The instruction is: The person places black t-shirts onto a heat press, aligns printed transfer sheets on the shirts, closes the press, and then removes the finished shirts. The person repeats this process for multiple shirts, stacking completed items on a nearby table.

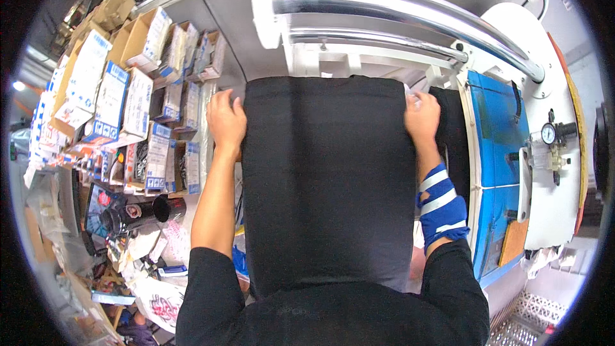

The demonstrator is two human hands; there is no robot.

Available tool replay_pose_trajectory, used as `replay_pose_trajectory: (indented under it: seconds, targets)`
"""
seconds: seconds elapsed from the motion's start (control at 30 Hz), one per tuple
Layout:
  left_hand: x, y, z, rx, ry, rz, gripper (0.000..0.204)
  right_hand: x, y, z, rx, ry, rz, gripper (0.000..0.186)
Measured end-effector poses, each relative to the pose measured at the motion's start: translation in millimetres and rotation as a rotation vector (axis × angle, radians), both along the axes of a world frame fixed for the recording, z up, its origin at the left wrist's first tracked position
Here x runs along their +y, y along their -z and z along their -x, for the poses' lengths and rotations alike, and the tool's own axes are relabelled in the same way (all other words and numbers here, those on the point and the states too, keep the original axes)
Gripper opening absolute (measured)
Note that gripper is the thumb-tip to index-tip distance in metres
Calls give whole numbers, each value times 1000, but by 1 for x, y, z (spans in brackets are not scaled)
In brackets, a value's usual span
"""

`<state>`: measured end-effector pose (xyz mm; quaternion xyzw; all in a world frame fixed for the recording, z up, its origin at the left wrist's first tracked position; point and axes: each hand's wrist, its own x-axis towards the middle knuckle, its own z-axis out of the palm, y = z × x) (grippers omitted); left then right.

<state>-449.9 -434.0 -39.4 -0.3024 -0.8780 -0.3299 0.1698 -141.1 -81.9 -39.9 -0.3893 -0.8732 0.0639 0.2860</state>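
A black cloth [330, 173] lies smooth and flat over a wide board in front of me, running from its far edge back toward my body. Beside its far left edge is my left hand [225, 122], the thumb standing apart from the bent fingers and nothing seen in them. My right hand [424, 115] is at the far right edge, its fingers curled in toward the cloth. Those fingertips are blurred, and a small whitish patch shows by them, so their grip cannot be made out. A blue band with white stripes [441, 202] wraps my right forearm.
Thick chrome bars [384, 6] cross beyond the cloth on a white machine frame. Blue panels [498, 128] and a pressure gauge [548, 132] stand at right. Stacked cardboard boxes [131, 102] hold small parts at left, above a cluttered surface with a black cylinder [168, 208].
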Motion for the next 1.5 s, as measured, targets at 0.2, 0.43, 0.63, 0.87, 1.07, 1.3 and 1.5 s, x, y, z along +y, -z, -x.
replay_pose_trajectory:
  seconds: [0.2, 0.43, 0.63, 0.87, 1.07, 1.3, 1.5]
  targets:
    - [51, -26, -52, 116, 310, 343, 20, -105, -36, 59, -319, -315, 38, 55]
    - [-22, -35, -33, -49, 64, 303, 35, -90, -34, 14, -170, -206, -21, 56]
    - [-194, -32, -243, -411, 308, 311, 76, -237, -45, -198, -263, -168, 403, 71]
    - [-288, 3, -313, -1063, 31, -170, 59, -300, 3, -325, 134, 237, 1012, 53]
    - [-327, 23, -281, -1571, 95, -477, 19, -273, 5, -338, 815, 165, 1573, 12]
    - [-337, 25, -295, -1641, 76, -595, 20, -268, 30, -347, 798, 93, 1546, 12]
    - [-340, 25, -295, -1698, 90, -536, 28, -278, 22, -362, 728, 61, 1576, 30]
